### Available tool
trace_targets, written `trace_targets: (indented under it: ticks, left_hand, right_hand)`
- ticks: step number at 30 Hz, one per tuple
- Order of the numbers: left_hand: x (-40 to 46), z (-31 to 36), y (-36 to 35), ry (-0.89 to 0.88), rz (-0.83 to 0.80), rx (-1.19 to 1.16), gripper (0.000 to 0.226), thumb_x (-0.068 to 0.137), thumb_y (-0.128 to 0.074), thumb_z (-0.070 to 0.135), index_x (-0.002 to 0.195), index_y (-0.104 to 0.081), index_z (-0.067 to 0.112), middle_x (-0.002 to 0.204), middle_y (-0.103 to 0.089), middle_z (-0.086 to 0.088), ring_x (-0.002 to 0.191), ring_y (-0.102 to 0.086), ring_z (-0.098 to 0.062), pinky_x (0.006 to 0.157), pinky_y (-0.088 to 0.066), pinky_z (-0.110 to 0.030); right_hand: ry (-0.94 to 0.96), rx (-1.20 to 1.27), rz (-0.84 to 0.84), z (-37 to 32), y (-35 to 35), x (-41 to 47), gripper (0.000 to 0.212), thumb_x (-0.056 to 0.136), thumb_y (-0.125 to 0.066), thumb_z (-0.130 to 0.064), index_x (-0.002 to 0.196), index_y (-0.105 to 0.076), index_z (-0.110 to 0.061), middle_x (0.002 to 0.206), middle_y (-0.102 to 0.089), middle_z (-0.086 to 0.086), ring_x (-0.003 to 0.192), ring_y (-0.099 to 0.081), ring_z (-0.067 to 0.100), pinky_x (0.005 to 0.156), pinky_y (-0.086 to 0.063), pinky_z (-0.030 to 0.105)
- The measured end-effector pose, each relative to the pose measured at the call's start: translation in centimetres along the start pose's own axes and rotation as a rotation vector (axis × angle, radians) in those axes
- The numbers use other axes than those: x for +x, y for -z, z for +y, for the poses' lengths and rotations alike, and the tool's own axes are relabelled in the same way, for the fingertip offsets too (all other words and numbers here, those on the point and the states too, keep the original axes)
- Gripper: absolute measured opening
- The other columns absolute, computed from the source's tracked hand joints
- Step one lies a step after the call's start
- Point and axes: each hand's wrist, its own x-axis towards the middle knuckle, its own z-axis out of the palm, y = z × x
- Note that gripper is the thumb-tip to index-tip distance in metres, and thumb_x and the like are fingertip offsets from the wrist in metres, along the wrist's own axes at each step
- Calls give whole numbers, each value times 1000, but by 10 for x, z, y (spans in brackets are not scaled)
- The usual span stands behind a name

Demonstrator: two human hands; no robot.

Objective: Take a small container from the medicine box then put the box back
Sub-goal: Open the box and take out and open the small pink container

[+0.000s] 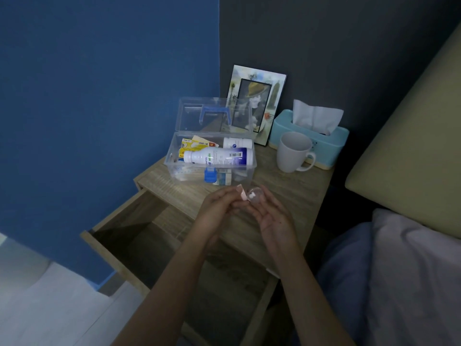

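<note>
The clear plastic medicine box (174,156) stands on the wooden nightstand with its lid up and a blue handle on the lid. Inside lie a large white bottle (217,156), a smaller white bottle (237,142) and yellow packets. A blue latch hangs on its front. Just in front of the box, both hands meet over the nightstand. My right hand (273,216) cradles a small clear round container (254,195) with something white inside. My left hand (219,208) pinches a small pink lid (241,193) at the container's edge.
A white mug (293,152), a light-blue tissue box (311,136) and a picture frame (257,101) stand behind and right of the medicine box. The nightstand drawer (139,236) is pulled open below my arms. A bed with pillow lies to the right, a blue wall to the left.
</note>
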Motion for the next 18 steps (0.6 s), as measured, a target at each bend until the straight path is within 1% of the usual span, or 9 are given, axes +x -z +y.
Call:
trace_targets:
  ticks: [2, 4, 7, 9, 11, 14, 16, 17, 18]
  left_hand:
    - [1, -1, 1, 5, -53, -130, 15, 89, -60, 16, 89, -74, 12, 86, -77, -5, 78, -73, -10, 68, -55, -18]
    - [2, -3, 3, 10, -80, -219, 15, 89, -59, 13, 89, -73, 9, 86, -76, -8, 80, -73, -12, 70, -56, -18]
    - [3, -7, 5, 3, -120, -291, 13, 84, -62, 11, 92, -70, 5, 87, -76, -9, 85, -73, -14, 74, -57, -19]
    - [4, -10, 9, 7, -151, -300, 24, 76, -68, 12, 98, -67, 3, 92, -76, -9, 90, -73, -15, 78, -56, -20]
    - [4, -13, 12, 28, -136, -285, 40, 69, -74, 11, 106, -64, 1, 98, -75, -11, 96, -72, -17, 80, -56, -20]
    - [4, -19, 12, 66, -59, -191, 36, 73, -72, -3, 107, -66, 6, 105, -74, -13, 100, -70, -19, 83, -56, -23]
    - [3, -23, 11, 72, -7, -8, 40, 73, -72, -5, 111, -68, 10, 112, -72, -11, 106, -67, -20, 92, -53, -28]
    - [3, -24, 11, 70, 20, 112, 44, 72, -75, -4, 112, -68, 11, 113, -72, -10, 107, -67, -19, 93, -53, -30]
    - [3, -26, 10, 69, 42, 209, 47, 69, -77, -2, 113, -68, 12, 113, -72, -8, 104, -67, -18, 89, -54, -27]
  right_hand:
    - [-35, 11, -6, -1, 5, -1, 41, 72, -74, -20, 111, -70, -8, 114, -73, 12, 105, -71, 19, 84, -58, 25]
    - [-52, 26, 1, -3, 10, -1, 32, 74, -71, -13, 106, -72, -7, 110, -74, 11, 103, -71, 18, 82, -57, 23]
    - [-61, 0, 7, -6, 15, 1, 32, 76, -69, -8, 108, -69, -7, 104, -76, 8, 100, -72, 16, 83, -58, 24]
    - [-91, -18, 23, -8, 18, 2, 39, 73, -70, -7, 112, -66, -6, 103, -77, 5, 98, -73, 14, 83, -59, 23]
    - [-114, -48, 48, -10, 21, 3, 38, 69, -71, -7, 107, -68, -5, 99, -78, 4, 94, -74, 13, 78, -59, 20]
    - [-95, -196, 81, -8, 26, 3, 31, 64, -77, -10, 95, -73, -11, 94, -79, 1, 91, -74, 12, 77, -59, 21]
    - [-64, -443, 134, -7, 30, 2, 27, 68, -81, -14, 93, -72, -20, 94, -78, -8, 92, -72, 6, 77, -58, 21]
    - [-43, -577, 154, -7, 33, 1, 25, 70, -82, -17, 92, -71, -25, 93, -77, -14, 90, -71, 1, 74, -56, 17]
    - [-24, -660, 152, -8, 35, 1, 25, 72, -81, -19, 93, -70, -27, 92, -76, -18, 86, -70, -4, 68, -55, 12]
